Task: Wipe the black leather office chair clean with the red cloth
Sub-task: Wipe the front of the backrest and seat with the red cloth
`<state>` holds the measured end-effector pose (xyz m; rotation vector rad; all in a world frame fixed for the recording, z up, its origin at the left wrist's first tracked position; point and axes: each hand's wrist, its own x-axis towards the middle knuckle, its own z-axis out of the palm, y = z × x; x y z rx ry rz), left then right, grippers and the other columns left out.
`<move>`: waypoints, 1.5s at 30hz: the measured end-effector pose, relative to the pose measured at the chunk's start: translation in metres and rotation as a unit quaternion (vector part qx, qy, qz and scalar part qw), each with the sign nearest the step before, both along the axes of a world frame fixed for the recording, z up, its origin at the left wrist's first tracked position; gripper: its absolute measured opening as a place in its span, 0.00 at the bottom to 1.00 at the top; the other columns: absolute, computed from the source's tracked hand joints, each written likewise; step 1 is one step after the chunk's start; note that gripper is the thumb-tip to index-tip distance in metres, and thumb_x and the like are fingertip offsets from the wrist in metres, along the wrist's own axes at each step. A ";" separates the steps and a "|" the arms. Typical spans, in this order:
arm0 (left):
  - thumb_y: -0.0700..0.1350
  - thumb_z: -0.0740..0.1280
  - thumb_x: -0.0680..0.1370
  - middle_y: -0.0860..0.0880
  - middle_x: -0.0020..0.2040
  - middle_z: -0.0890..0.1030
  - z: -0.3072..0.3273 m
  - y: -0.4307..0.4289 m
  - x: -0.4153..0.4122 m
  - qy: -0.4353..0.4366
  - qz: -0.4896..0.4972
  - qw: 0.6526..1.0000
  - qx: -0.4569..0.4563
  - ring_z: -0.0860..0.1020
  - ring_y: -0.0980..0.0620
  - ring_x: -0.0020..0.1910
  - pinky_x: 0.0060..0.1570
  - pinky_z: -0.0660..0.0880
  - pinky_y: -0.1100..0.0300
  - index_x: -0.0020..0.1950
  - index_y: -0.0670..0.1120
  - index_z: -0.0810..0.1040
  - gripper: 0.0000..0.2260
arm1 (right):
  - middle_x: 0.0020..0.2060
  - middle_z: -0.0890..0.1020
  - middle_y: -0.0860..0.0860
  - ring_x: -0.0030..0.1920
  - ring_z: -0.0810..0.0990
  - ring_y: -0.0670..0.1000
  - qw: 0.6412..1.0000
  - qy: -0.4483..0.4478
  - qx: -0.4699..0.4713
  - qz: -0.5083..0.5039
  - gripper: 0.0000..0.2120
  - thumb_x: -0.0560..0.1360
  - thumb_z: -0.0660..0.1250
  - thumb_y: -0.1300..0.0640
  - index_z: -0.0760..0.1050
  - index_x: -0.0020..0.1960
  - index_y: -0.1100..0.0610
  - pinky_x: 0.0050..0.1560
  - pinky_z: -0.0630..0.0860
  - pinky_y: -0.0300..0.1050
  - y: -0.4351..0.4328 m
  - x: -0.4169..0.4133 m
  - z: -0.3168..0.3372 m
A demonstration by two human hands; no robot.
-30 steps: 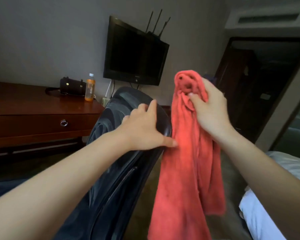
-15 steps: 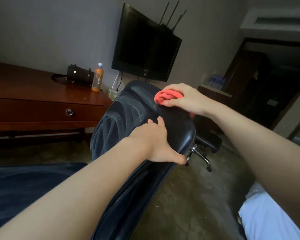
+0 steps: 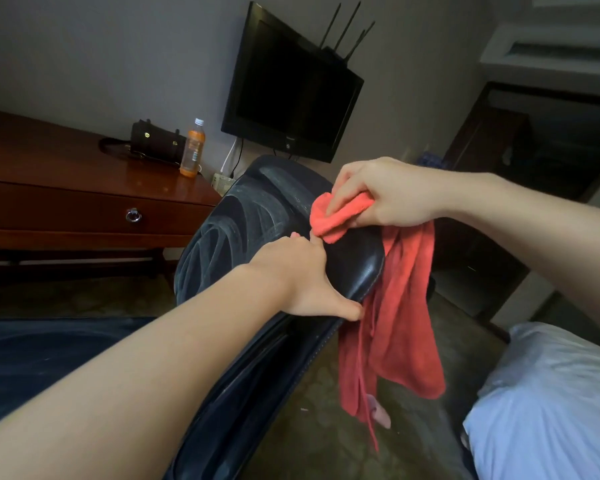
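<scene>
The black leather office chair (image 3: 243, 216) fills the middle, its backrest top showing pale smeared streaks on the front face. My left hand (image 3: 305, 278) grips the upper edge of the backrest, thumb hooked over the rear rim. My right hand (image 3: 388, 192) holds the red cloth (image 3: 395, 327) bunched against the top of the backrest, just right of my left fingers. Most of the cloth hangs down loose behind the backrest. The chair's seat and base are hidden.
A wooden desk (image 3: 84, 202) with a drawer stands at the left, bearing a black bag (image 3: 156, 142) and an orange drink bottle (image 3: 193, 148). A television (image 3: 288, 88) hangs on the wall behind. White bedding (image 3: 551, 403) lies at the lower right. A dark doorway (image 3: 551, 150) opens at the right.
My right hand brought the cloth from held up in the air down onto the backrest top, then slid toward my left hand. The cloth's tail now hangs behind the chair.
</scene>
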<state>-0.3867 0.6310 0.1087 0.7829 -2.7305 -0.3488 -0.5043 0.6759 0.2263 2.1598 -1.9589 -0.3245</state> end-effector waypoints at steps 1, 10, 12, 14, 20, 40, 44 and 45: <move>0.72 0.65 0.66 0.38 0.74 0.62 -0.001 0.000 0.000 0.002 0.002 1.000 -0.006 0.65 0.40 0.71 0.62 0.68 0.55 0.76 0.39 0.53 0.52 | 0.53 0.77 0.49 0.53 0.75 0.48 1.000 0.007 0.004 0.004 0.13 0.72 0.72 0.57 0.81 0.54 0.45 0.57 0.69 0.42 -0.001 0.000 0.001; 0.73 0.64 0.65 0.36 0.76 0.57 -0.007 -0.005 -0.004 0.026 0.001 1.000 -0.017 0.63 0.41 0.73 0.65 0.66 0.55 0.77 0.38 0.43 0.57 | 0.54 0.75 0.44 0.55 0.74 0.49 0.987 0.144 -0.073 0.003 0.16 0.74 0.67 0.55 0.78 0.57 0.36 0.43 0.64 0.41 -0.041 -0.005 -0.011; 0.73 0.64 0.65 0.37 0.77 0.54 -0.008 -0.006 -0.005 0.028 -0.003 1.000 -0.013 0.60 0.41 0.74 0.67 0.65 0.55 0.78 0.38 0.42 0.58 | 0.53 0.75 0.44 0.55 0.75 0.50 0.983 0.166 -0.078 -0.010 0.15 0.74 0.66 0.54 0.78 0.56 0.37 0.42 0.66 0.43 -0.053 -0.003 -0.013; 0.74 0.63 0.65 0.37 0.77 0.52 -0.008 -0.006 -0.006 0.029 -0.004 1.000 -0.011 0.59 0.42 0.75 0.66 0.65 0.55 0.78 0.39 0.41 0.58 | 0.52 0.76 0.44 0.54 0.75 0.51 0.979 0.183 -0.084 -0.027 0.14 0.74 0.66 0.53 0.79 0.56 0.38 0.41 0.68 0.44 -0.066 -0.002 -0.014; 0.74 0.62 0.64 0.38 0.78 0.50 -0.011 -0.006 -0.007 0.034 -0.006 0.999 -0.010 0.58 0.41 0.75 0.66 0.65 0.54 0.77 0.40 0.39 0.58 | 0.54 0.77 0.50 0.55 0.76 0.56 0.961 0.238 -0.112 -0.085 0.11 0.75 0.66 0.50 0.80 0.57 0.44 0.41 0.68 0.48 -0.106 -0.001 -0.025; 0.75 0.64 0.62 0.42 0.75 0.61 -0.004 0.001 0.000 0.005 0.025 1.000 -0.012 0.68 0.41 0.69 0.58 0.69 0.52 0.78 0.42 0.48 0.57 | 0.53 0.66 0.49 0.50 0.73 0.53 0.953 0.290 0.071 -0.043 0.21 0.78 0.59 0.59 0.72 0.66 0.40 0.35 0.62 0.42 -0.044 0.032 -0.009; 0.74 0.65 0.62 0.41 0.74 0.63 -0.006 0.000 0.000 0.016 0.022 1.000 -0.009 0.68 0.41 0.69 0.62 0.69 0.52 0.78 0.42 0.49 0.56 | 0.56 0.70 0.48 0.49 0.73 0.50 0.971 0.229 0.063 -0.018 0.24 0.76 0.60 0.62 0.74 0.62 0.36 0.41 0.67 0.42 -0.023 0.016 0.004; 0.74 0.65 0.63 0.41 0.74 0.63 -0.006 0.000 0.000 0.017 0.022 1.000 -0.013 0.68 0.41 0.69 0.62 0.69 0.53 0.78 0.41 0.48 0.56 | 0.56 0.70 0.48 0.52 0.73 0.50 0.978 0.201 0.048 -0.014 0.23 0.76 0.61 0.61 0.74 0.61 0.35 0.44 0.67 0.41 -0.019 0.010 0.007</move>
